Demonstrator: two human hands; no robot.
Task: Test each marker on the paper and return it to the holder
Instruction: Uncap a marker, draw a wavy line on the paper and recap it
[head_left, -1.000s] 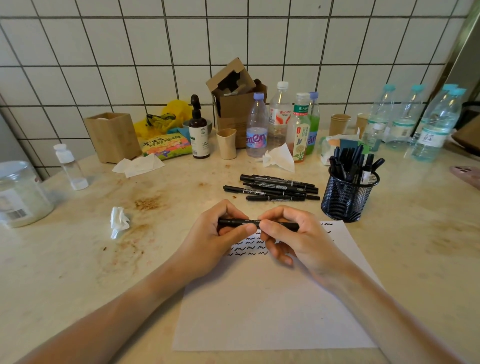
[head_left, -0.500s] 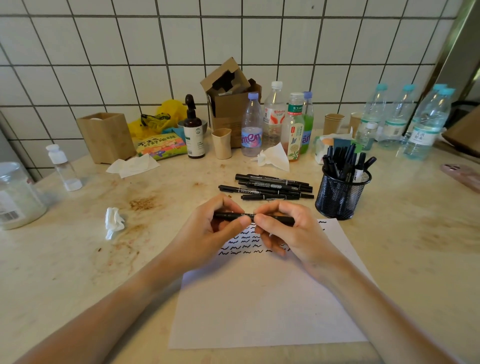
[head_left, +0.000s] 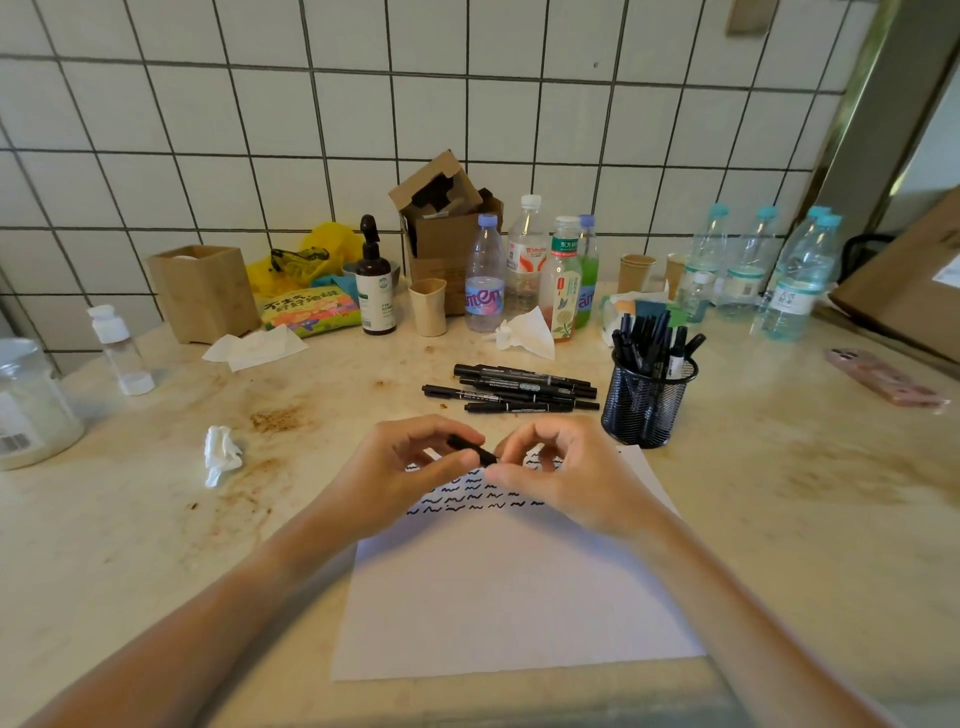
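Observation:
Both hands hold one black marker (head_left: 471, 450) just above the white paper (head_left: 514, 597). My left hand (head_left: 395, 470) pinches its left part between thumb and fingers. My right hand (head_left: 563, 473) pinches its right end, and most of the barrel is hidden by fingers. Rows of short black squiggles (head_left: 467, 496) cross the paper's top. Several black markers (head_left: 511, 388) lie loose on the counter behind the hands. A black mesh holder (head_left: 647, 402) with several markers stands at the paper's far right corner.
Water bottles (head_left: 748, 265), paper cups (head_left: 428, 306), a brown pump bottle (head_left: 375, 283), cardboard boxes (head_left: 447, 228) and a wooden box (head_left: 202, 291) line the tiled wall. A crumpled tissue (head_left: 221, 452) lies left, a jar (head_left: 31, 400) far left, a pink phone (head_left: 885, 376) far right.
The two hands have come closer together on the marker, so less of its barrel shows. The camera tilted up slightly.

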